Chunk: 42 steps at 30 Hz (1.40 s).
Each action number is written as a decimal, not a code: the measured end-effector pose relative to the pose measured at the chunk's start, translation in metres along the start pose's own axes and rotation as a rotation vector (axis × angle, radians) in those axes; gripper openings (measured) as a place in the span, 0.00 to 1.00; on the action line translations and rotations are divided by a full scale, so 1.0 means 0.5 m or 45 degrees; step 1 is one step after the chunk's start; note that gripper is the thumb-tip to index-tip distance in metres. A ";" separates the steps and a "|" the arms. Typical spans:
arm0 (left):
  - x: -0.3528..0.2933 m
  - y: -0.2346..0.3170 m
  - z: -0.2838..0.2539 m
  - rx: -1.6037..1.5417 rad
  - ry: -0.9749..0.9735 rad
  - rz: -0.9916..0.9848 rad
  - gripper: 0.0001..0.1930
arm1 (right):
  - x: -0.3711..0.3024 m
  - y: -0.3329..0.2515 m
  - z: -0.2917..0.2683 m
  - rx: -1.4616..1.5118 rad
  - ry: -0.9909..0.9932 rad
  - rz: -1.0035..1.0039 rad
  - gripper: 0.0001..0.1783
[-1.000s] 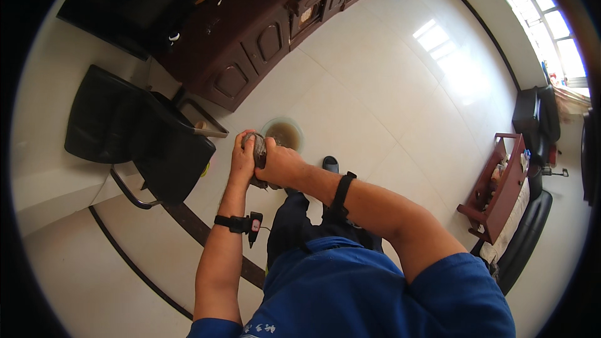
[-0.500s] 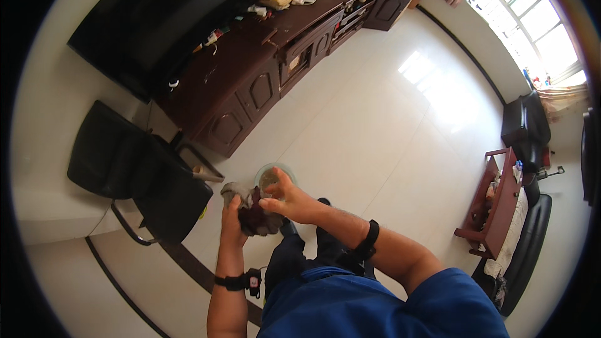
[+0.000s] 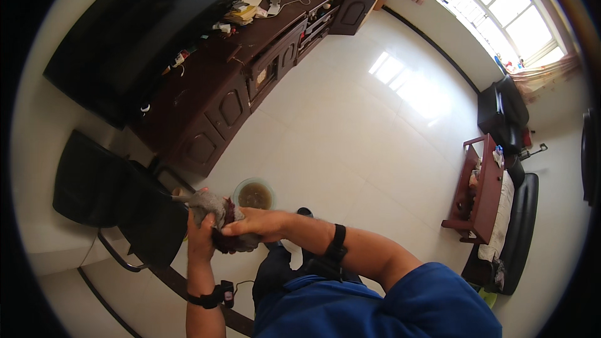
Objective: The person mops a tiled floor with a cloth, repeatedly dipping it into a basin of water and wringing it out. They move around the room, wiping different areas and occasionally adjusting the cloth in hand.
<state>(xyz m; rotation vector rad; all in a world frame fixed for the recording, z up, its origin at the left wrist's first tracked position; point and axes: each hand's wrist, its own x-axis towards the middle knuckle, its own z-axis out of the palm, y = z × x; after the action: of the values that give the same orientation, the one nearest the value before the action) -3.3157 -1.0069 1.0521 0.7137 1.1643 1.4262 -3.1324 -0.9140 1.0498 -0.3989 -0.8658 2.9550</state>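
Note:
In front of me I hold a bunched grey and dark red cloth [image 3: 211, 204] between my two hands. My left hand [image 3: 201, 238] grips it from the near left side, thumb on top. From the right, my right hand [image 3: 255, 223] closes on it, fingers partly hidden by the folds. Just beyond my hands a round pale basin [image 3: 272, 189] stands on the floor, with murky brownish water in it. The cloth is held above the floor, to the left of the basin.
A black chair [image 3: 94, 175] stands close on my left. Beyond it runs a long dark wooden cabinet [image 3: 206, 119] with a large television [image 3: 138, 31] and clutter on top. To the right are a reddish wooden table [image 3: 485, 194] and a black sofa [image 3: 524, 231].
My right hand has come down from a raised, spread pose and now grips the cloth. Both hands and the cloth have shifted left in view, and the basin shows more fully.

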 end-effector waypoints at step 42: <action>0.061 -0.265 -0.193 0.013 0.511 -0.188 0.19 | 0.170 0.111 -0.014 -1.894 0.757 0.173 0.33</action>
<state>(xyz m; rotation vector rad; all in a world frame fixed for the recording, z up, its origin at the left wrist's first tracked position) -3.3609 -1.0151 0.8919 0.3445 1.5003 1.4767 -3.2106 -0.9481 0.9948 -1.2117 -2.6563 1.4392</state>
